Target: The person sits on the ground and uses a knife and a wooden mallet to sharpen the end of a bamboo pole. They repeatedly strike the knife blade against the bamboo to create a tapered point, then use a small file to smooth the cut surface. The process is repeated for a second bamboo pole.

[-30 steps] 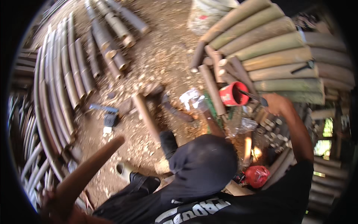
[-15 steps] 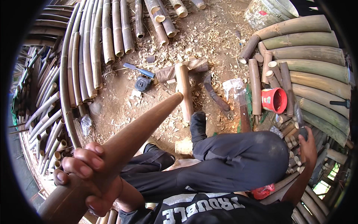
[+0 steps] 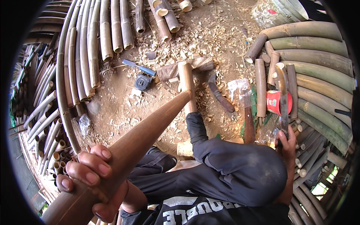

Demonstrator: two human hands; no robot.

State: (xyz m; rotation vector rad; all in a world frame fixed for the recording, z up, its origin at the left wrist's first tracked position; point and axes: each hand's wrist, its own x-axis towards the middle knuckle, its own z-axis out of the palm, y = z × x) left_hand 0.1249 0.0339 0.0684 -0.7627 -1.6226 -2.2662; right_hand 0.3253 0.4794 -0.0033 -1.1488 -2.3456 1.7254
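Observation:
My left hand (image 3: 88, 168) is wrapped round a thick brown bamboo pole (image 3: 140, 127), which slants away from me toward the middle. Its far end meets a shorter piece of bamboo (image 3: 185, 80), though whether the two are joined I cannot tell. The sock-covered foot (image 3: 197, 127) overlaps the near end of that short piece. At the right, beside my bent knee, my right hand (image 3: 287, 144) grips a long knife (image 3: 284, 107). Its blade points up and away, in front of a red bucket (image 3: 272, 102); the handle is mostly hidden by my fingers.
On the shaving-strewn ground (image 3: 157, 108) lie a blue-handled chisel (image 3: 140, 68), a dark tape measure (image 3: 143, 81), a curved knife (image 3: 220, 93) and another wooden-handled tool (image 3: 248, 120). Bamboo poles (image 3: 107, 30) line the far left; split bamboo (image 3: 315, 56) and a pale bucket (image 3: 279, 13) stand right.
My right hand has moved inward and the knife has swung up across the red bucket. The left hand keeps its grip on the bamboo pole, and the view has shifted slightly.

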